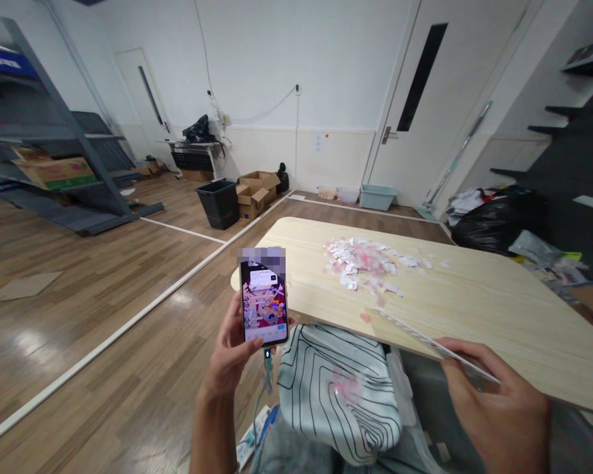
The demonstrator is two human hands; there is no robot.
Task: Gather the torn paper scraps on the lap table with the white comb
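Observation:
My left hand (230, 359) is wrapped round a smartphone (263, 296) held upright, its lit screen facing me and a cable hanging from its bottom end. My right hand (499, 401) rests at the near edge of a light wooden table (499, 309), fingers closed on a long clear plastic ruler (425, 339) that lies slanted across the tabletop. A heap of small white and pink paper scraps (363, 262) lies on the table beyond the ruler, clear of both hands. A cushion with black line patterns (336, 388) sits on my lap.
A black bin (220, 203) and open cardboard boxes (254, 191) stand on the wooden floor at the back. Grey metal shelving (64, 164) is at left. Black bags and clutter (499, 220) lie right of the table. White doors (435, 99) line the far wall.

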